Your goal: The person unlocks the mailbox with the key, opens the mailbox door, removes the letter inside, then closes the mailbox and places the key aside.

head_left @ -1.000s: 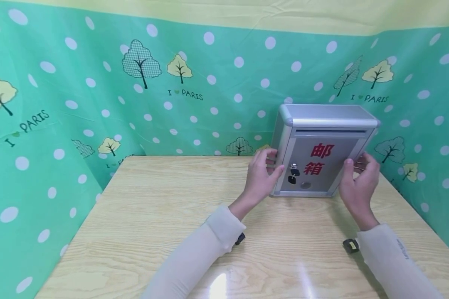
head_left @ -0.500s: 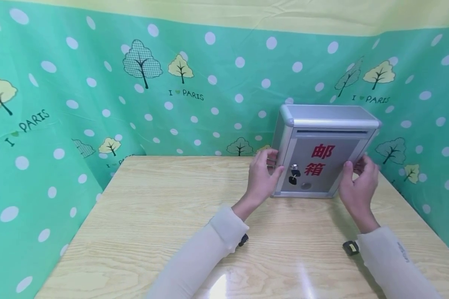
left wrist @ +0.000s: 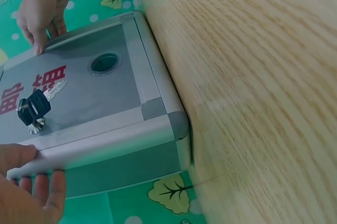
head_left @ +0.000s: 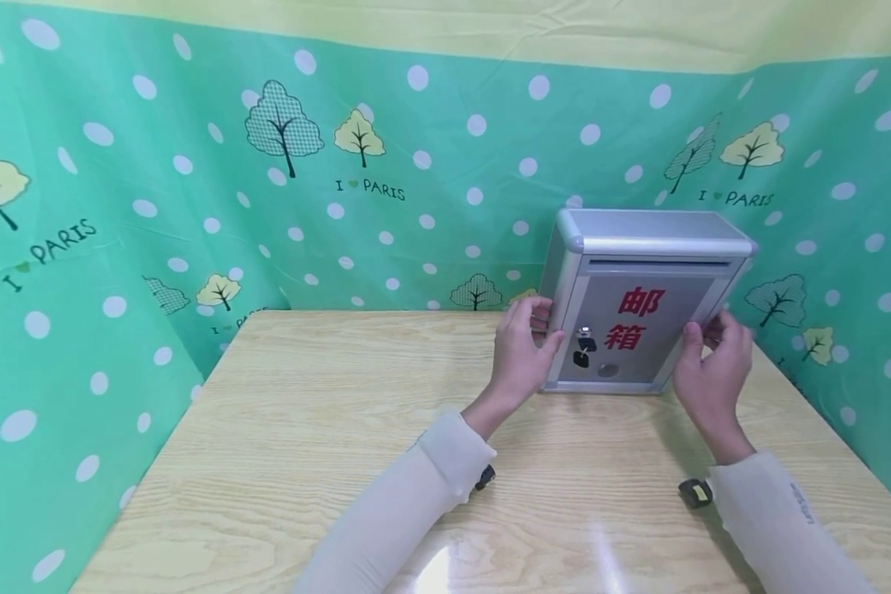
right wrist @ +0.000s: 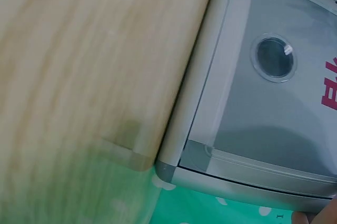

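A grey metal mailbox (head_left: 657, 359) with red characters on its door stands upright on the table, a slot near its top. My left hand (head_left: 518, 355) grips its left side, thumb along the front edge and fingers against the side panel. On the opposite side, my right hand (head_left: 713, 384) holds the box low, its thumb at the front edge and fingers partly hidden behind. Two black-headed keys (head_left: 582, 350) hang at the door's lock; one key (left wrist: 36, 104) sticks out in the left wrist view. A round window (right wrist: 274, 58) shows low in the door.
The pale wood-grain table (head_left: 327, 429) spreads to the left and in front of the box. A green dotted curtain (head_left: 386, 231) with printed trees hangs close behind and along both sides. The box stands near the table's back right.
My left forearm has shifted slightly to the right. The mailbox stays where it stood, with both hands still on its sides.
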Demonstrator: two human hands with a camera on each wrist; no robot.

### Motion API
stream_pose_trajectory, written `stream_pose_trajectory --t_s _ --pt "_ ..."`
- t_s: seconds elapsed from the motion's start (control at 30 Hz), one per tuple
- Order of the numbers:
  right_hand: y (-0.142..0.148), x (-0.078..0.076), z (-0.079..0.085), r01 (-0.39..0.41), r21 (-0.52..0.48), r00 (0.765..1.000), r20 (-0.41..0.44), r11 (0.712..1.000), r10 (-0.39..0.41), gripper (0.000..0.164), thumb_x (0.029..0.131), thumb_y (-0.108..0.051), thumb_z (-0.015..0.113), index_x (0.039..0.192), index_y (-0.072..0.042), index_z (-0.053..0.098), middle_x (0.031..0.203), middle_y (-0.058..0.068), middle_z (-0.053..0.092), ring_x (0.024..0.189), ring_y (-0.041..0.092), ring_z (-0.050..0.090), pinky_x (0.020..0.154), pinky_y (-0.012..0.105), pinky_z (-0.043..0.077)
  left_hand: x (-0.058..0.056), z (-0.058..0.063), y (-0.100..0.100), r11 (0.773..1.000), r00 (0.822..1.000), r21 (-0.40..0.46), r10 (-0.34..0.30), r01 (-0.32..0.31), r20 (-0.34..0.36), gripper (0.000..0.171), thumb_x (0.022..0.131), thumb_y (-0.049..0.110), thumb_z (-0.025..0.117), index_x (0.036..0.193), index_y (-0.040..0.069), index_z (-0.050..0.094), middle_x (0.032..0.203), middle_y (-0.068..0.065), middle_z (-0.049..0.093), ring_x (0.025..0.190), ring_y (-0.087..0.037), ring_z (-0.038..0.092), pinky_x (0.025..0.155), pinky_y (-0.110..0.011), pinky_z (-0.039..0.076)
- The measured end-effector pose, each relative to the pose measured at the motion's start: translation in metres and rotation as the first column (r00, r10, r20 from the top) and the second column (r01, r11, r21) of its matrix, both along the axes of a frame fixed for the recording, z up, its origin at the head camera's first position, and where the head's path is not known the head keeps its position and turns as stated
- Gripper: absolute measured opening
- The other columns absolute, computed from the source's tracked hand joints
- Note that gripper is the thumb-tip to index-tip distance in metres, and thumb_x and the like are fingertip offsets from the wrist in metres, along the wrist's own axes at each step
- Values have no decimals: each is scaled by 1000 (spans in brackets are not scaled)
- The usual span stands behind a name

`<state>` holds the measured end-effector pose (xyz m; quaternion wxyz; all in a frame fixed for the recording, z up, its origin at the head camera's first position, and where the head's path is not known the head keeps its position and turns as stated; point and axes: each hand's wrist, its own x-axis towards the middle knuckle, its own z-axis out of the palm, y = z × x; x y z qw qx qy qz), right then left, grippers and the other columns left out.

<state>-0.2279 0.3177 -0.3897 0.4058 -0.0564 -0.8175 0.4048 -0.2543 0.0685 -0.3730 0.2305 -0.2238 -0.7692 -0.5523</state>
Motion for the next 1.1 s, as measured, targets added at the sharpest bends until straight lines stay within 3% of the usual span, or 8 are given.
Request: stream_pose_trajectory --t_s 0.17,0.37,0.73,1.1 --pt "-1 3 2 24 -14 998 58 1000 -23 43 109 -19 47 149 -2 44 131 15 45 119 21 48 102 19 50 1 0 1 1000 1000 -4 20 -20 -9 44 86 0 80 125 0 60 113 -10 64 97 -17 64 84 -12 56" --pt "-4 4 5 40 -41 996 83 998 -36 41 109 -17 47 147 -2 45 133 14 46 119 20 47 98 17 51 2 0 3 999 999 8 34 -34 -18 44 85 -1 80 125 1 62 112 -10 66 97 -19 66 84 -16 59" --pt "-12 7 7 32 -75 994 108 997 -24 43 110 -23 44 149 -3 42 133 12 45 122 18 47 103 21 51 1 -2 0 998 998 42 45 -43 -39 44 85 -3 79 125 0 62 110 -11 67 96 -20 67 83 -17 59" --pt "-21 6 19 23 -90 998 59 996 -18 41 109 -17 47 148 -3 43 135 15 46 122 21 48 103 24 52 -2 10 -9 997 998 63 43 -39 -55 42 85 -4 78 125 0 63 109 -12 67 94 -20 68 82 -23 62"
